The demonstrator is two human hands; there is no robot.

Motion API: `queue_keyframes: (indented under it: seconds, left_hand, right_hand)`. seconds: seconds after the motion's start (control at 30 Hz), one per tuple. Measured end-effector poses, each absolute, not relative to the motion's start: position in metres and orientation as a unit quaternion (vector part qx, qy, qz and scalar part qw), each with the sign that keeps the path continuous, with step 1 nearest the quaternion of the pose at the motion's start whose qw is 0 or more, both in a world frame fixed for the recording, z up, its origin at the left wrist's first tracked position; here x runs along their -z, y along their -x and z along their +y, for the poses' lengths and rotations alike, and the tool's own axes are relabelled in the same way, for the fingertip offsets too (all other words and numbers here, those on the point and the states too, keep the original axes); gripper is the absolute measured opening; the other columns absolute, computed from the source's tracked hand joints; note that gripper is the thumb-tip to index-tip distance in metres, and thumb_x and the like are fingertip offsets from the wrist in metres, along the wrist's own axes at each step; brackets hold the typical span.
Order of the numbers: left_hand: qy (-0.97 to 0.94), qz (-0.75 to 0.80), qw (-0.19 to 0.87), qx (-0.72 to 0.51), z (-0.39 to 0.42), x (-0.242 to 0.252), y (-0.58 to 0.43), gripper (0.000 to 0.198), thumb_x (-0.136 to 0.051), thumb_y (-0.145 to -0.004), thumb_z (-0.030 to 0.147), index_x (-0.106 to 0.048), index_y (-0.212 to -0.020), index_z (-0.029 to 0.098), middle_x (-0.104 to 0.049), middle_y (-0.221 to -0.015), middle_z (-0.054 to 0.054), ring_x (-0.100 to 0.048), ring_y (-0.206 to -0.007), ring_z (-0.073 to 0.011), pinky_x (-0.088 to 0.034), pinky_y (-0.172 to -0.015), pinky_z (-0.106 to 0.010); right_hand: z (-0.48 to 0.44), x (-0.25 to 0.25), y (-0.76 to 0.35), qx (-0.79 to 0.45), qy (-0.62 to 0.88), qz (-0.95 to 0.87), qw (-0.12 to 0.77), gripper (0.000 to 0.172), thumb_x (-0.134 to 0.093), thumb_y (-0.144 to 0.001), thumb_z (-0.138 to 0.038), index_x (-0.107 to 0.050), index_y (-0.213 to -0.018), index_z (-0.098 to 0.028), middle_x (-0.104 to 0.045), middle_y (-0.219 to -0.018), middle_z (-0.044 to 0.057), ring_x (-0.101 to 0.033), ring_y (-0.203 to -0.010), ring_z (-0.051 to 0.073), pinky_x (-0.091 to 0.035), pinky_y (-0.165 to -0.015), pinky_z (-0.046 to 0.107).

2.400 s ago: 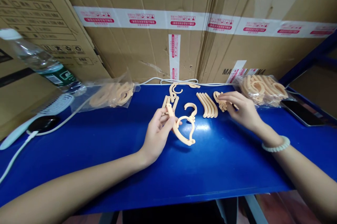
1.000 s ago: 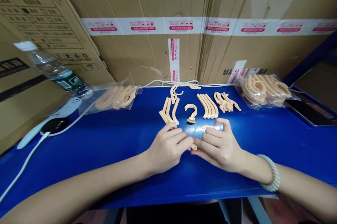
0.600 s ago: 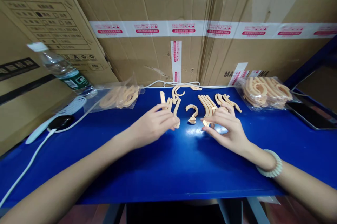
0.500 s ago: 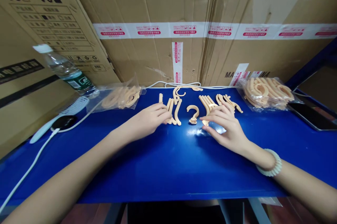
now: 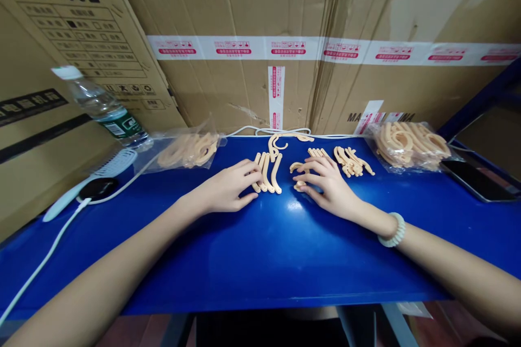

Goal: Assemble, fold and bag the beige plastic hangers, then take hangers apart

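Observation:
My left hand rests at the left end of a row of curved peach hanger arms, fingertips touching the leftmost one and thumb held apart. A peach hanger hook stands on the blue table, partly covered by my right hand. The fingers of this hand are spread around the hook, with thumb and index beside its base; a firm hold does not show. Behind it lie more hanger arms, mostly hidden. A folding hanger with its hook lies at the back.
Several hooks lie in a pile to the right. Bagged hanger parts and a phone are farther right. At left are another bag, a bottle, a hairbrush and a black charging puck. Cardboard stands behind.
My right hand has moved left from beside the right-hand arms onto the standing hook. The piece upright at my left hand now lies in the left row, and my left fingers have loosened.

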State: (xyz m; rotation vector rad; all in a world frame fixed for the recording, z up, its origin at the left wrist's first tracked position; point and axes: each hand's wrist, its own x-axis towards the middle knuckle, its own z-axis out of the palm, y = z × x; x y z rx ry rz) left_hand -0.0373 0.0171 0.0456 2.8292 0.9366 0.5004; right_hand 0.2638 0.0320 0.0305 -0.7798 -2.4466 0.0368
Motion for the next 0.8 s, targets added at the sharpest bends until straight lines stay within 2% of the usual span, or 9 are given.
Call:
queue_keyframes:
  seconds: [0.13, 0.23, 0.43, 0.6, 0.7, 0.8]
  left_hand:
    - [-0.933, 0.308, 0.038, -0.181, 0.016, -0.047, 0.034, 0.010, -0.056, -0.093, 0.018, -0.062, -0.101, 0.017, -0.065, -0.107, -0.010, -0.057, -0.106, -0.0248, -0.051, -0.092, -0.039]
    - [-0.927, 0.315, 0.021, -0.200, 0.018, -0.045, 0.032, 0.012, -0.051, -0.097, 0.020, -0.062, -0.100, 0.018, -0.066, -0.105, -0.010, -0.058, -0.104, -0.0244, -0.051, -0.091, -0.039]
    - [-0.902, 0.355, 0.012, -0.245, 0.022, -0.036, 0.035, 0.020, -0.044, -0.099, 0.017, -0.062, -0.106, 0.017, -0.066, -0.104, -0.010, -0.061, -0.099, -0.0235, -0.052, -0.089, -0.039]
    - [-0.887, 0.377, 0.036, -0.265, 0.041, -0.033, 0.036, 0.022, -0.044, -0.099, 0.022, -0.062, -0.110, 0.017, -0.067, -0.106, -0.010, -0.063, -0.098, -0.0229, -0.052, -0.090, -0.038]
    - [-0.899, 0.371, 0.046, -0.229, 0.078, -0.037, 0.032, 0.028, -0.045, -0.097, 0.018, -0.061, -0.120, 0.017, -0.065, -0.116, -0.011, -0.062, -0.109, -0.0238, -0.050, -0.097, -0.038]
    - [-0.917, 0.375, 0.019, -0.133, 0.125, -0.044, 0.021, 0.039, -0.044, -0.092, 0.009, -0.062, -0.125, 0.019, -0.062, -0.126, -0.012, -0.059, -0.119, -0.0236, -0.045, -0.102, -0.036]
  right_hand:
    - [0.033, -0.024, -0.264, -0.006, 0.294, -0.921, 0.258, 0.024, -0.059, -0.098, -0.029, -0.070, -0.118, -0.022, -0.066, -0.129, 0.010, -0.053, -0.126, 0.030, -0.037, -0.109, 0.060]
    - [0.031, -0.024, -0.266, -0.010, 0.284, -0.919, 0.274, 0.032, -0.057, -0.099, -0.029, -0.063, -0.129, -0.020, -0.065, -0.130, 0.013, -0.053, -0.127, 0.030, -0.040, -0.108, 0.059]
    - [0.020, -0.036, -0.270, -0.055, 0.255, -0.905, 0.337, 0.021, -0.056, -0.099, -0.020, -0.067, -0.117, -0.020, -0.070, -0.111, 0.009, -0.061, -0.109, 0.024, -0.050, -0.098, 0.047]
    - [0.008, -0.043, -0.269, -0.027, 0.234, -0.909, 0.344, 0.025, -0.053, -0.098, -0.014, -0.066, -0.117, -0.022, -0.073, -0.105, 0.007, -0.060, -0.102, 0.023, -0.048, -0.092, 0.045]
    - [0.006, -0.042, -0.268, -0.015, 0.220, -0.914, 0.341, 0.027, -0.052, -0.097, -0.013, -0.066, -0.118, -0.021, -0.072, -0.105, 0.008, -0.058, -0.101, 0.023, -0.048, -0.090, 0.044]
    - [0.005, -0.037, -0.270, -0.017, 0.211, -0.919, 0.333, 0.029, -0.051, -0.097, -0.012, -0.065, -0.120, -0.022, -0.071, -0.105, 0.008, -0.058, -0.102, 0.023, -0.048, -0.090, 0.043]
